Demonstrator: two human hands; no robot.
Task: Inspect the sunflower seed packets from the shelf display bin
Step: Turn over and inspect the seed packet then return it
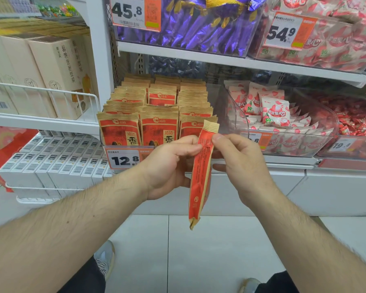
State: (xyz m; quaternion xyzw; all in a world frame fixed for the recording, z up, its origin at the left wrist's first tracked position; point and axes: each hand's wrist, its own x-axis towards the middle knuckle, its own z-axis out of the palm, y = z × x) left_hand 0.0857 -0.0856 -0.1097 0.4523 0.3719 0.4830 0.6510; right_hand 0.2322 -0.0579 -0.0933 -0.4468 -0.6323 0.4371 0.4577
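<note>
Before the shelf, we pinch one seed packet (201,174) edge-on between left hand (169,168) and right hand (239,163), fingers curled on its upper part; the display bin (123,154) behind holds upright rows of matching packets (159,127).

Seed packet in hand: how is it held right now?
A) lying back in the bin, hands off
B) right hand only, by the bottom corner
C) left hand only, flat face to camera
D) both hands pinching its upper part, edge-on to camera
D: the left hand and right hand both pinch the upper part of the seed packet, which hangs edge-on in front of the display bin of matching packets.
</note>
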